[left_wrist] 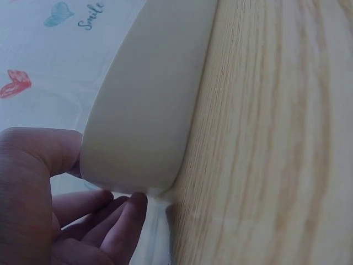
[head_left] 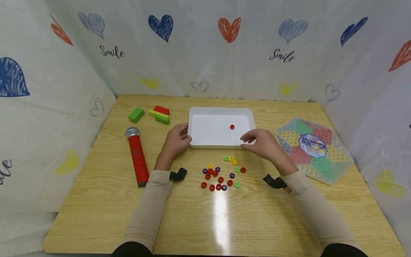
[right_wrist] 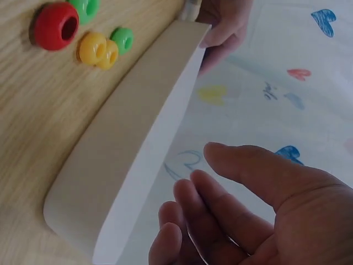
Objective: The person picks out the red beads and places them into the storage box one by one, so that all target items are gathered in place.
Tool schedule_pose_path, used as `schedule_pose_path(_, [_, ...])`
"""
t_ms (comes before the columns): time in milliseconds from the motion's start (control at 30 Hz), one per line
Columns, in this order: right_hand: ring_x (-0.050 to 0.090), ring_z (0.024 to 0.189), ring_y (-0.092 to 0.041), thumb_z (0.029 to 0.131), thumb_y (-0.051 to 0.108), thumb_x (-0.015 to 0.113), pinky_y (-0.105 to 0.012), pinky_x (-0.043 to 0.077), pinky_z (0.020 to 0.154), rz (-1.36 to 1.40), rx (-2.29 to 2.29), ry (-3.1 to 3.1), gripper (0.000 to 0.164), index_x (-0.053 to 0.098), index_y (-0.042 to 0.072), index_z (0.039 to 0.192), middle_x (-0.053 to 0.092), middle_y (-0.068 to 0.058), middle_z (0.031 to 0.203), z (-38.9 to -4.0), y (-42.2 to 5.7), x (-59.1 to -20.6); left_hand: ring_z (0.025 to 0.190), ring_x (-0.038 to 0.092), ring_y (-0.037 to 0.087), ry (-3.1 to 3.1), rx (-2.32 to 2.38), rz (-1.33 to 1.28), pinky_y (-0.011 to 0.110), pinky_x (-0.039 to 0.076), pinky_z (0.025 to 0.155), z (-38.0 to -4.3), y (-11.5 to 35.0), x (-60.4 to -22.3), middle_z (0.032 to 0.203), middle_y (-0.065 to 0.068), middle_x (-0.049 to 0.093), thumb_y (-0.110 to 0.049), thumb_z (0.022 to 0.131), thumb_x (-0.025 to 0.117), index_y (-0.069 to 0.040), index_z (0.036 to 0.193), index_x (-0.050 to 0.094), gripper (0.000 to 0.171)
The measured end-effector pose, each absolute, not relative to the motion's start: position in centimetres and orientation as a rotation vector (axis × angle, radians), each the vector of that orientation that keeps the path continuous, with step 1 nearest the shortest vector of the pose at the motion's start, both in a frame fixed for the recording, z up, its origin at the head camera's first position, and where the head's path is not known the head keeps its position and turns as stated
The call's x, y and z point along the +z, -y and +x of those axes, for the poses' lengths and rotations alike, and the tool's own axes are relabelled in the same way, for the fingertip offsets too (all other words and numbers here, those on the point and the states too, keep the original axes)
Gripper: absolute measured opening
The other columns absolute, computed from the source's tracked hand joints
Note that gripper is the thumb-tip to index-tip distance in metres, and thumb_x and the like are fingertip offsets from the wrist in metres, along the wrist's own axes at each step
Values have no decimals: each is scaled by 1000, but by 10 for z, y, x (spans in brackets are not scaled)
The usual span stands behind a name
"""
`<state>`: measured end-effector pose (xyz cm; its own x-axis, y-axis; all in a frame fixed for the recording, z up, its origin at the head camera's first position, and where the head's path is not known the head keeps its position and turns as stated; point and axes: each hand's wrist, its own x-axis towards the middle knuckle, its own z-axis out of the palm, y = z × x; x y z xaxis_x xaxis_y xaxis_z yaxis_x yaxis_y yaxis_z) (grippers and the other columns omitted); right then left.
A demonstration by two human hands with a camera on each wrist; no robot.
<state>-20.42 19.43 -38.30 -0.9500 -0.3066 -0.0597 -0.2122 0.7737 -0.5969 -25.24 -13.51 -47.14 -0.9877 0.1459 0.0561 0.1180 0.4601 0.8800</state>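
A shallow white tray [head_left: 210, 130] lies on the table, with one red bead [head_left: 232, 127] inside it. My left hand [head_left: 176, 142] grips the tray's left end, its thumb [left_wrist: 63, 152] over the rim and its fingertips [left_wrist: 135, 204] against the outer wall. Above the tray's right front corner is my right hand [head_left: 261, 142], thumb and fingers apart with nothing between them. In front of the tray, red, purple, yellow and green ring-shaped beads [head_left: 221, 180] are scattered on the wood. A few of them, such as a large-looking red bead [right_wrist: 56, 26], show in the right wrist view.
A red microphone [head_left: 138, 157] lies left of the left arm. Green, yellow and red blocks [head_left: 136, 115] sit at the back left. To the right is a hexagonal clear case [head_left: 316, 150] with coloured sections, close to the right forearm. Printed white sheeting [head_left: 199, 53] surrounds the table.
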Motion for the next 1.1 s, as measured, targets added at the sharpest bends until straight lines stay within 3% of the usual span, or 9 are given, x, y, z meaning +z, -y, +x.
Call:
schedule_pose_path(233, [67,92,-24,88,18,76,-35,55,74,-397,-940,-2790,23,78,4,106,75,-10,99,-186,-200,-397,136,55,29,-2654,1599,229,38,51,109,-253,135,-470,147,18,51,-10,89,59,0,148,48,61])
schedule_pose_path(1100, [64,83,-15,84,16,80,-31,54,73,-320,-995,-2672,17,78,7,98,73,-5,92,-151,-202,-434,136,55,30,-2628,1642,231,38,51,109,-252,135,-471,146,18,52,-8,89,59,0,148,48,61])
